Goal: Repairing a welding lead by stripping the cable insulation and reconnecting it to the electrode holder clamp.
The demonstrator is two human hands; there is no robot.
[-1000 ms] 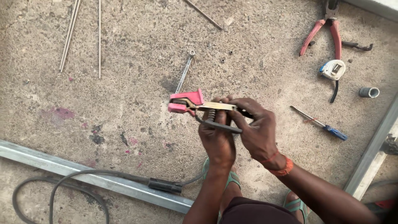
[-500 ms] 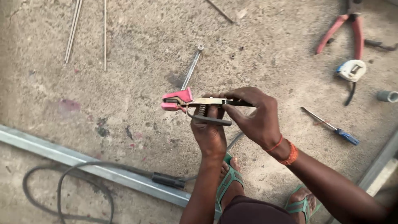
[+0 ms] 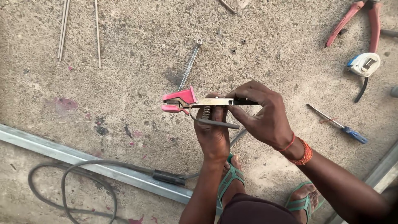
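Both my hands hold a welding electrode holder with pink jaws, a brass body, a spring and a lower lever. My left hand grips it from below around the spring and lever. My right hand pinches the rear end of its body from the right. The pink jaws point left over the concrete floor. A dark cable runs down from the tool behind my left hand.
A spanner lies just beyond the jaws. Thin rods lie at the top left. Red-handled pliers, a tape measure and a blue-handled screwdriver sit at the right. A metal channel and coiled cable cross the lower left.
The view has shifted slightly, so floor items sit lower in the picture. Both hands keep their hold on the electrode holder, which has barely moved.
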